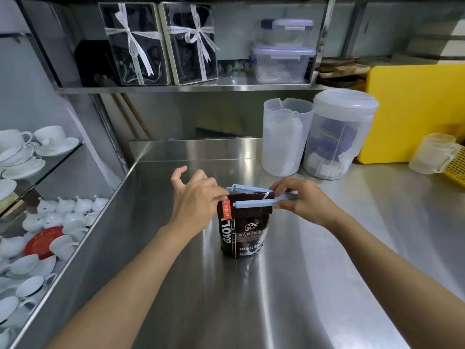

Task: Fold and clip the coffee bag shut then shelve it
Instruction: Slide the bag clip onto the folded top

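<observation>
A dark brown coffee bag point(242, 235) stands upright in the middle of the steel counter point(226, 311), its top folded over. A pale blue sealing clip point(251, 203) straddles the folded top, its two arms still spread apart at the left end. My left hand point(196, 200) pinches the left corner of the fold by the orange label, other fingers spread. My right hand point(300, 200) grips the clip's right, hinged end.
Two translucent plastic jugs point(312, 137) stand at the back right beside a yellow board point(417, 109). The steel shelf point(176, 89) above holds ribboned gift boxes and lidded containers point(283, 62). White cups and teapots point(50, 222) fill glass shelves to the left.
</observation>
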Demonstrator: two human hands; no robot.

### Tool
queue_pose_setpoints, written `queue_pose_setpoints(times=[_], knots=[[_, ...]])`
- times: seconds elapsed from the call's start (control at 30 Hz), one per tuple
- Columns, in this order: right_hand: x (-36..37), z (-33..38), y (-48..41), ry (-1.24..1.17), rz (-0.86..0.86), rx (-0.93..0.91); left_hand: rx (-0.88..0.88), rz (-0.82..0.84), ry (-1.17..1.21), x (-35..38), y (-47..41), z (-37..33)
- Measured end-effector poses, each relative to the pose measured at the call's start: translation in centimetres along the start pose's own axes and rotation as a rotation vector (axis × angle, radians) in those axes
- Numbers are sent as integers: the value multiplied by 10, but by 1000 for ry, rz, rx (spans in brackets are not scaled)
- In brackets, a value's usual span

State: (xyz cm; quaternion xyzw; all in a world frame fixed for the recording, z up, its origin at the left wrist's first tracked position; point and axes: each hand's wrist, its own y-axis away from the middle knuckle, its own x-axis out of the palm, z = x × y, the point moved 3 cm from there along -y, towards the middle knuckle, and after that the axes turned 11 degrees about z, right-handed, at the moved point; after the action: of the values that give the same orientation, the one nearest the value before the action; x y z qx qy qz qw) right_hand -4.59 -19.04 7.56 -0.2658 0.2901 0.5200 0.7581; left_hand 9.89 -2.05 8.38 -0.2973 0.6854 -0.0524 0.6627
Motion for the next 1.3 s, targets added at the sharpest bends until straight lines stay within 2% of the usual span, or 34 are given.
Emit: queue_pose_setpoints(times=[0.17,0.4,0.67,1.0,1.1,1.23,1.3], knots=[[8,4,-4,-158,-11,10,33,6,0,0,-1,0],[19,23,-15,-87,69,-73,62,-12,7,-1,-5,-1],[23,36,-18,-123,31,-103,-25,84,107,-1,-6,2],[30,34,-23,-149,-11,-119,-19,160,132,-3,-20,0],[29,34,-24,-80,18,-138,-20,168,158,-4,-21,2],[27,40,-28,202,68,-200,-8,164,135,-4,-20,1],[30,39,-30,220,68,-179,-11,154,124,-4,-19,1]])
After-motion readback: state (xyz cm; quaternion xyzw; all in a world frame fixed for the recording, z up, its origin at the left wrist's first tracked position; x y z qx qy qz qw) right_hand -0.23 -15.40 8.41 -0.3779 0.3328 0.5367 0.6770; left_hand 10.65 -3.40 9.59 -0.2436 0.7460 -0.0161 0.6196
